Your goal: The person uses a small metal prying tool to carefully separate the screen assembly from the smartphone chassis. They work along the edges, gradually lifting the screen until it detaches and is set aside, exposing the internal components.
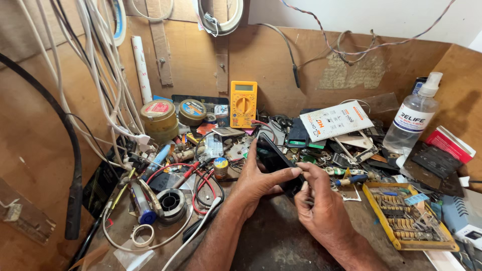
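A black smartphone [273, 159] is tilted up at the middle of the workbench, its dark face toward me. My left hand [256, 183] wraps it from the left, fingers behind its upper end and thumb across its lower edge. My right hand [319, 200] is at the phone's lower right corner, fingertips pinched together against that end. Whether a small tool sits in those fingers I cannot tell.
A yellow multimeter [243, 104] leans on the back wall beside two round tins [159, 115]. A clear spray bottle [414, 119] stands at the right. A yellow tray of small parts [407, 217] lies front right. Solder spool [171, 202], red and white cables and loose parts crowd the left.
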